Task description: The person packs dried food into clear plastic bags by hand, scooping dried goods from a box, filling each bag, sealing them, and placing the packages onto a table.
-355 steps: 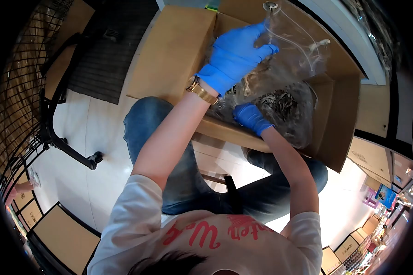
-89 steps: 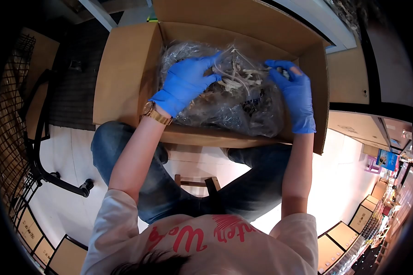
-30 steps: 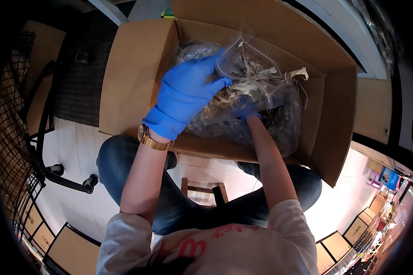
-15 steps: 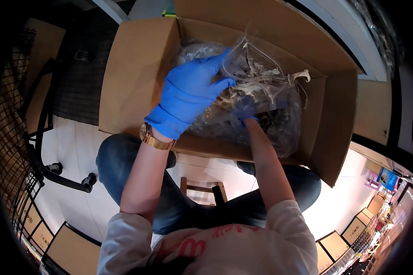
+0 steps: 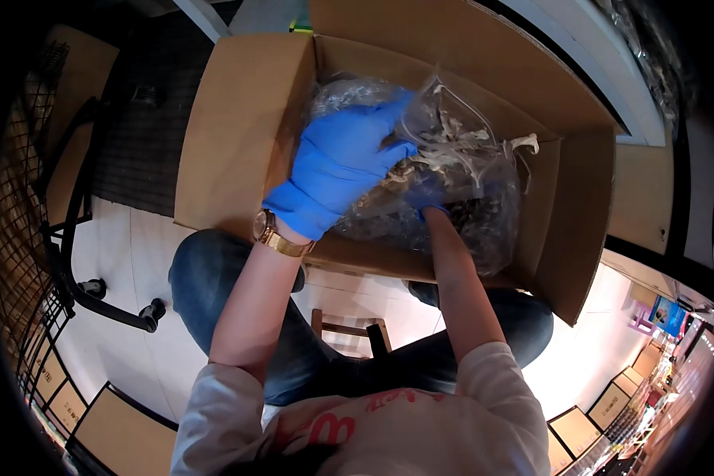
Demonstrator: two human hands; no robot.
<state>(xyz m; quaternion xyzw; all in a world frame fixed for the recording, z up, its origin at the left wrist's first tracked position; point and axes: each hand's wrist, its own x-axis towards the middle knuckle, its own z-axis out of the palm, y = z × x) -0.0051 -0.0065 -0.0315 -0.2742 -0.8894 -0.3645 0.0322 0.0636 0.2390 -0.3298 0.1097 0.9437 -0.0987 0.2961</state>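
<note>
A clear plastic bag [image 5: 496,238] of pale, dried, curled pieces [image 5: 460,147] lies in an open cardboard box [image 5: 242,135]. My left hand [image 5: 345,159], in a blue glove, is at the bag's upper left side, thumb and fingers curved around its edge. My right hand [image 5: 430,194], also blue-gloved, reaches in among the plastic and the dried pieces. Clear film and blur cover its fingers, so their grip does not show. One pale piece [image 5: 523,143] sticks out at the right of the bag.
The box stands just beyond my knees, its flaps folded out. A wooden stool [image 5: 349,333] is between my legs. At left are a black wheeled frame [image 5: 75,270] and a wire basket [image 5: 24,198]. Several cartons [image 5: 123,432] stand on the floor behind.
My left hand has shifted slightly to the right along with the bag's upper edge. The right hand stays inside the bag, almost in the same place.
</note>
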